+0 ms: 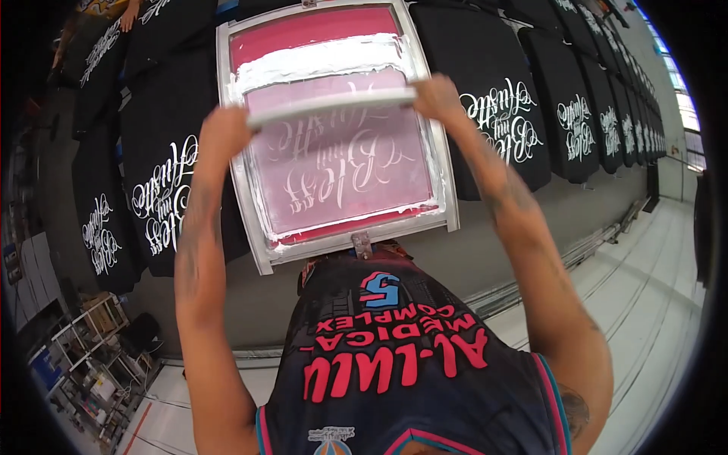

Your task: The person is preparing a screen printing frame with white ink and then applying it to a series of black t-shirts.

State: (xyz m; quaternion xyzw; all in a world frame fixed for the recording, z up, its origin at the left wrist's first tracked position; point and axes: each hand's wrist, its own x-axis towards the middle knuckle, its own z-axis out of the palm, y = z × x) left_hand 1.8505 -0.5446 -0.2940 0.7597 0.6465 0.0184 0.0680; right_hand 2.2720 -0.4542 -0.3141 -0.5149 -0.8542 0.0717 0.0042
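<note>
My left hand [227, 130] and my right hand [436, 98] grip opposite ends of a long pale squeegee [332, 105], held crosswise over a screen-printing frame [448, 197]. Beneath it is pink mesh [341, 212] with a pale script stencil showing through. A thick band of white ink [318, 57] lies across the mesh beyond the squeegee, and thinner white smears line the inner edges. A metal clamp [361, 244] sits at the frame's near edge. Whether the blade is touching the mesh is hard to tell because of blur.
Black shirts [504, 68] with white script prints lie in long rows either side of the frame on a grey bench [584, 201]. Another person's hand [129, 15] shows at the top left. A metal rack with clutter [91, 341] stands lower left, beside white flooring [637, 280].
</note>
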